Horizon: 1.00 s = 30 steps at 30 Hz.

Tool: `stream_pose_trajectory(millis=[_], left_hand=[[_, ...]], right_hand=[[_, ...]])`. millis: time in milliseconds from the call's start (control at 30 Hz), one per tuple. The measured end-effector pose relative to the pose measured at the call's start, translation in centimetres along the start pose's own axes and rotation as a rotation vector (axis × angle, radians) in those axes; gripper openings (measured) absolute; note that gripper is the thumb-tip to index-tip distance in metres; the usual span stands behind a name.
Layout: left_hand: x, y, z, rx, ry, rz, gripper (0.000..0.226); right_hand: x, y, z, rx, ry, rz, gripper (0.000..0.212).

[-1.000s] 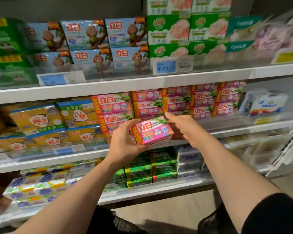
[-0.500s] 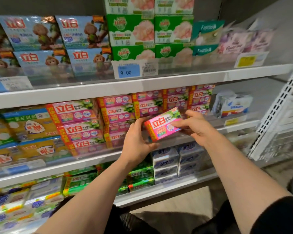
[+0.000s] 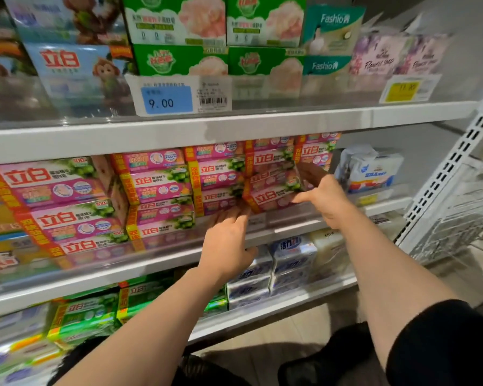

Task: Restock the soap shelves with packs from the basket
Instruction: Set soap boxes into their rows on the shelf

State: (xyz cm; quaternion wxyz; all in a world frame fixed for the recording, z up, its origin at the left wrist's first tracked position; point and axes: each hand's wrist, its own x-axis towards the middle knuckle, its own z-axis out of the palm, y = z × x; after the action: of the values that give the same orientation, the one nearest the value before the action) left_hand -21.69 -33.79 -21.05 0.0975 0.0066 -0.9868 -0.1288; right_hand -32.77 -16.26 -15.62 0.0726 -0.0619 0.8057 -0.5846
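Note:
A pink soap pack (image 3: 273, 190) with red and white lettering sits tilted among the stacked pink packs (image 3: 156, 188) on the middle shelf (image 3: 290, 227). My right hand (image 3: 324, 196) grips its right end, thumb along the front and fingers behind it. My left hand (image 3: 229, 240) is below and to the left, its straight fingers touching the pack's lower left corner at the shelf edge. The basket is out of view.
The top shelf (image 3: 234, 126) holds green soap boxes (image 3: 179, 59), blue monkey packs (image 3: 76, 71) and a 9.00 price tag (image 3: 166, 100). A white and blue pack (image 3: 371, 168) stands right of the pink ones. Green packs (image 3: 87, 319) and blue-white packs (image 3: 290, 260) fill the lower shelf. A white perforated upright (image 3: 455, 168) stands at right.
Both hands have carried the pink pack away from me and to the right, into the stack on the middle shelf. The camera has come closer and turned right.

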Motion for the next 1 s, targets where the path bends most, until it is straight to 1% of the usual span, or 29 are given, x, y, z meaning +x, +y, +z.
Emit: stream_pose_trajectory(millis=[67,100,133,233,333,433,500,533,567,633,700,800,900,1000], left_hand=[[0.2,0.2,0.4,0.052,0.004,-0.006,0.065],[0.3,0.2,0.7,0.053,0.012,-0.004,0.068],[0.4,0.2,0.8,0.045,0.02,-0.002,0.07],[0.7,0.0,1.3,0.026,0.033,0.0,0.071],[0.7,-0.1,1.5,0.02,0.045,0.003,0.076],[0.7,-0.1,1.2,0.035,0.015,0.002,0.076],[0.7,0.0,0.7,0.03,-0.032,0.002,0.075],[0.7,0.0,0.3,0.016,-0.053,0.001,0.075],[0.5,0.1,0.0,-0.003,-0.061,0.001,0.074],[-0.2,0.5,-0.8,-0.084,-0.034,0.006,0.073],[-1.3,1.5,-1.5,-0.24,0.045,0.012,0.07],[-2.9,4.5,-2.6,-0.431,0.114,0.036,0.057],[-4.1,9.4,-3.6,-0.587,0.07,0.135,0.046],[-5.4,15.9,-4.5,-0.624,-0.006,0.351,0.037]], right_hand=[[0.4,0.4,-0.6,-0.219,0.007,0.026,0.037],[0.7,0.9,-0.8,-0.271,0.024,0.047,0.031],[1.0,1.2,-0.8,-0.298,0.041,0.054,0.033],[1.6,2.0,-0.2,-0.286,0.063,0.008,0.047],[1.9,2.1,0.0,-0.274,0.058,-0.031,0.05],[1.6,2.2,0.3,-0.361,0.085,-0.024,0.043],[0.9,2.2,0.5,-0.42,0.149,-0.025,0.033],[0.4,2.0,0.5,-0.441,0.181,-0.033,0.032],[-0.3,1.7,0.5,-0.449,0.211,-0.039,0.035],[-2.2,1.1,-0.1,-0.408,0.235,-0.03,0.05],[-4.5,0.7,-1.5,-0.382,0.211,-0.017,0.057],[-8.8,-0.5,-5.5,-0.451,0.158,-0.05,0.046],[-14.2,-2.3,-10.8,-0.413,0.118,-0.108,0.034],[-20.0,-2.9,-17.2,-0.472,0.232,-0.142,0.027]])
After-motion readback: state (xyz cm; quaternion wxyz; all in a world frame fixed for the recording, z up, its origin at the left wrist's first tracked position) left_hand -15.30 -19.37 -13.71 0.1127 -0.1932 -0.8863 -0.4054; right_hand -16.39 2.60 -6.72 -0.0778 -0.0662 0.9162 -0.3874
